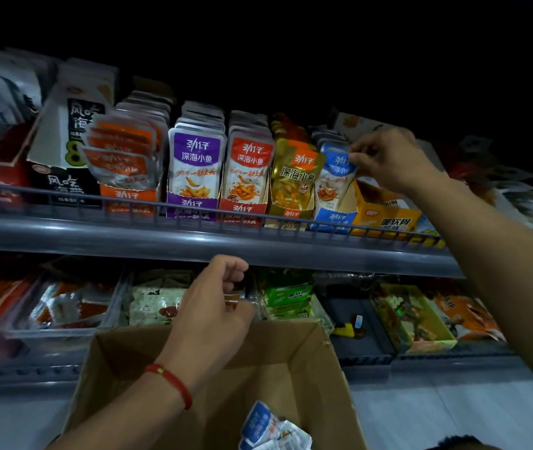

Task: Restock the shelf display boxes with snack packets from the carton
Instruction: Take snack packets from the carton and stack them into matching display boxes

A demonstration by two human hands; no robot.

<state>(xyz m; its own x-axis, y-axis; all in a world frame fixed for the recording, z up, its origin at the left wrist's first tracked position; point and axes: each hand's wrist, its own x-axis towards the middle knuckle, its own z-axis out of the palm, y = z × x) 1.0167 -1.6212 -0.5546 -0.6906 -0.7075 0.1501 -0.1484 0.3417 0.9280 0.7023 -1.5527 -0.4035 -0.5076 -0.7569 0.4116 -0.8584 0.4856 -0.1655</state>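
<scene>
Up at two o'clock, the right hand pinches the top of a blue packet standing in the blue display box, tight against the gold row beside it. The left hand, fingers curled, grips the far rim of the open carton at six o'clock, just under the shelf edge. A few blue packets lie loose in the carton. Five display rows stand side by side: orange, purple, red, gold, blue. Fronts read 劲仔 深海小鱼; the yellow box reads 脆软骨.
</scene>
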